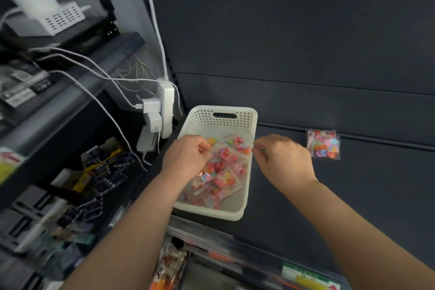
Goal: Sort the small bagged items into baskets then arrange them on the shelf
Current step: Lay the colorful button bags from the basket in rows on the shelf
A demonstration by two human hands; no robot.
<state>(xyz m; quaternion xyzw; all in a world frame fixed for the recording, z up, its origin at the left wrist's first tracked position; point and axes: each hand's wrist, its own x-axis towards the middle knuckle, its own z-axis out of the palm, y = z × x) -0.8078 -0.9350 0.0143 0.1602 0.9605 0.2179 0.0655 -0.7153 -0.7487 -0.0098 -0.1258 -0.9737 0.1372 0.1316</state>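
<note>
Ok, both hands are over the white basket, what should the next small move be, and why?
Probably lower the clear bag onto the pile and let go: the left hand and right hand seem to pinch its ends over the basket, which already holds similar bags. One loose bag waits on the shelf.

We faced a dark back panel (294, 30) rising behind a dark shelf (353, 195). By the shelf's back left corner hung a white power strip (166, 106), with adapters (150, 106) and white cables (94, 70) plugged in. Further left we saw blurred racks (47, 172) of packaged goods. Below the shelf's front edge sat a green label (306, 275).
</note>
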